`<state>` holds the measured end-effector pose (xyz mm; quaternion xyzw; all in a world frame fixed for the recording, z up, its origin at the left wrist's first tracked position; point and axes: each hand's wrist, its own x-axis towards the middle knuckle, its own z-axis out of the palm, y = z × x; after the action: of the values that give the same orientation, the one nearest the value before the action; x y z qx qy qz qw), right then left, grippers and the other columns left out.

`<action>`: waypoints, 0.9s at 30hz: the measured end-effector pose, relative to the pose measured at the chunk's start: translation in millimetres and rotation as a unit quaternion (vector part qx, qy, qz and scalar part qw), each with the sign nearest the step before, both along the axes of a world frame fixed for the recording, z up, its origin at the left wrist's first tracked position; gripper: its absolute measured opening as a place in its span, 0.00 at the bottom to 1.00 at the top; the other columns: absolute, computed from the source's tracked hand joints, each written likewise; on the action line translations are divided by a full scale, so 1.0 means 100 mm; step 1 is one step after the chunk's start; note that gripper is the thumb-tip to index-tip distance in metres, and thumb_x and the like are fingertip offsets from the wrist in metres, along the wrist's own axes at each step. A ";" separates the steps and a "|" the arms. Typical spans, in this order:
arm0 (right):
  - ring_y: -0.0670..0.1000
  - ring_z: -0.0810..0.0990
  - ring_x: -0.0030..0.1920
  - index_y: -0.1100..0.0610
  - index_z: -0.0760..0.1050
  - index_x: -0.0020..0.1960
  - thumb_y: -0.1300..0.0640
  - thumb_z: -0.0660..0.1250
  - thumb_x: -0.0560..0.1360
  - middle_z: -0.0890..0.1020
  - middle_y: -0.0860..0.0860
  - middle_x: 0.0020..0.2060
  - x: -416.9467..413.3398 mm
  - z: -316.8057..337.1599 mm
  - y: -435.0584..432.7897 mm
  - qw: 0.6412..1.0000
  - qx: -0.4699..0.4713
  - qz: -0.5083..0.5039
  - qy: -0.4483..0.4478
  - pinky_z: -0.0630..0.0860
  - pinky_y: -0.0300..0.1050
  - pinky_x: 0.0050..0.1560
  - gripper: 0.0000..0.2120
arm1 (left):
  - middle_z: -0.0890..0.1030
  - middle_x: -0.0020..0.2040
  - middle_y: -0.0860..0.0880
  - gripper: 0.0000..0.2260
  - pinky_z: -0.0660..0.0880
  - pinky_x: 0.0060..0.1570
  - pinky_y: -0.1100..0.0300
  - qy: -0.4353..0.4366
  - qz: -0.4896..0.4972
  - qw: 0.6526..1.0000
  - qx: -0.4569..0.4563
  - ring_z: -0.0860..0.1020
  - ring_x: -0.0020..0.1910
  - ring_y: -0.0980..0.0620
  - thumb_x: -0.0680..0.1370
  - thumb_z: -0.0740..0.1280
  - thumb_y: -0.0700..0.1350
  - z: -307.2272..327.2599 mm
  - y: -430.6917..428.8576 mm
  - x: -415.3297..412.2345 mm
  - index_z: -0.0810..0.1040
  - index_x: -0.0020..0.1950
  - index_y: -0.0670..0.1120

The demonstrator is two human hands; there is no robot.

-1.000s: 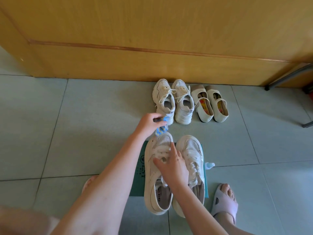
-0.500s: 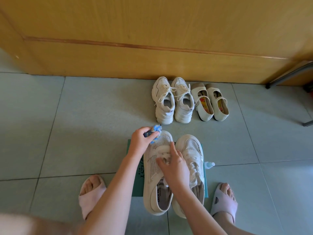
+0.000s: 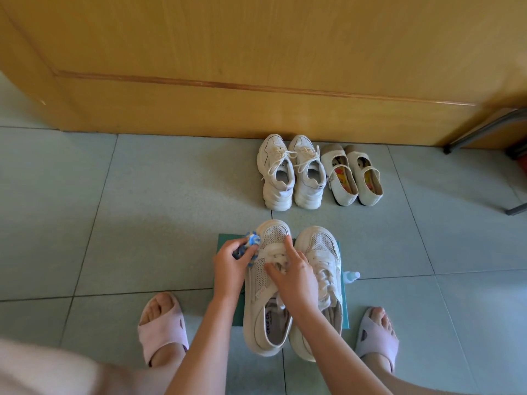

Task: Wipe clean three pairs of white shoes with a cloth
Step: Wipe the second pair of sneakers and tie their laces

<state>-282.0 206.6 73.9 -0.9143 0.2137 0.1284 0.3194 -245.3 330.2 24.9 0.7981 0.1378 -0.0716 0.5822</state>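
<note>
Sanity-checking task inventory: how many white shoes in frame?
6. Two mesh sneakers nearest, at left hand (holding cloth) and right hand; two laced sneakers by the wooden panel; two strap flats right of them. None apparently hidden.

— What is the floor [image 3: 142,223] like?

— Big pale green tiles with thin lines between them. It runs up to a yellow wooden door [image 3: 256,81] at the far edge.

— What sits there?

— Two pairs, side by side, toes to the wood. White lace-up shoes [image 3: 291,178] are on the left, touching white strap shoes [image 3: 352,178] on the right.

— And closer?

— A green mat [image 3: 226,241] lies flat. A third pair of white shoes [image 3: 316,240] sits on it, heels poking past its near edge. A little bottle [image 3: 351,276] lies just beside the mat's right edge.

— Anything else?

— One pink slipper [image 3: 162,329] on each side of the mat, with feet in them. Dark metal legs [image 3: 484,129] stand in the far right corner.
</note>
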 end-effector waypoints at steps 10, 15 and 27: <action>0.48 0.76 0.57 0.42 0.51 0.75 0.41 0.66 0.73 0.72 0.47 0.64 -0.01 0.02 -0.02 1.000 0.006 0.013 0.007 0.76 0.44 0.48 0.36 | 0.82 0.43 0.47 0.10 0.76 0.37 0.66 0.065 0.000 0.997 -0.030 0.80 0.41 0.52 0.73 0.71 0.44 -0.01 0.12 -0.40 0.82 0.52 0.42; 0.50 0.75 0.59 0.42 0.52 0.75 0.41 0.66 0.73 0.72 0.48 0.65 0.00 0.03 -0.03 1.000 0.009 0.015 0.011 0.75 0.44 0.50 0.36 | 0.81 0.40 0.47 0.08 0.70 0.35 0.66 0.024 0.036 0.999 0.021 0.77 0.38 0.52 0.74 0.70 0.47 0.17 0.10 0.00 0.81 0.48 0.42; 0.51 0.76 0.58 0.43 0.51 0.75 0.42 0.65 0.73 0.73 0.49 0.63 -0.01 0.03 -0.03 1.000 0.019 0.013 0.014 0.76 0.45 0.50 0.36 | 0.79 0.44 0.49 0.09 0.73 0.42 0.66 -0.009 0.045 0.999 0.020 0.78 0.43 0.54 0.73 0.71 0.43 0.18 -0.17 -0.27 0.81 0.52 0.42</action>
<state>-282.6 203.9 76.8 -0.9089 0.2041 0.1491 0.3318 -271.9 313.0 43.2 0.8031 0.1699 -0.0354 0.5701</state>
